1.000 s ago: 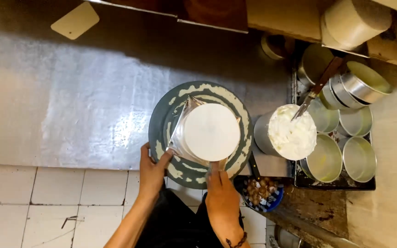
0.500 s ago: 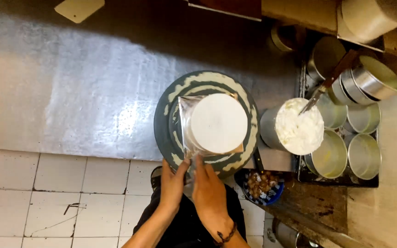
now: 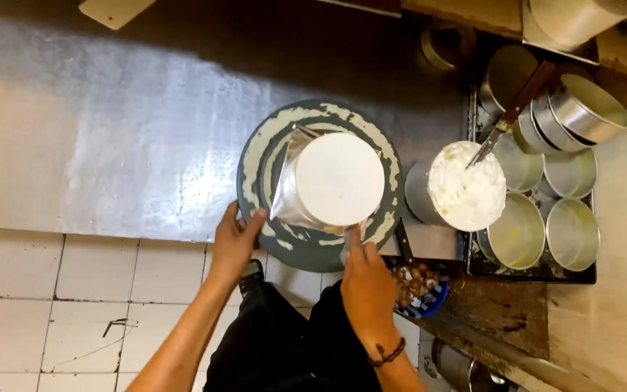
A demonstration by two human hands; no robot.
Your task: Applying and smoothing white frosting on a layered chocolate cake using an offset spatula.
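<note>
Hands: two, the left hand (image 3: 232, 243) and the right hand (image 3: 366, 283), both at the near rim of the turntable.
Turntables: one grey turntable (image 3: 255, 163) under the fingers.
White iced cakes: one cake (image 3: 339, 179) just beyond the fingers.
Pots of white cream: one pot (image 3: 466, 187) to the right of the right fingers.
Empty round tins: about seven tins (image 3: 573, 232) well right of the fingers; the stacked ones are hard to count.
Bowls of nuts: one bowl (image 3: 416, 287) beside the right hand.
Bracelets: one bracelet (image 3: 388, 356).

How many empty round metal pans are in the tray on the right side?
About 7, and others may be hidden: three tilted and stacked at the top, two in the middle row, two at the bottom.
</note>
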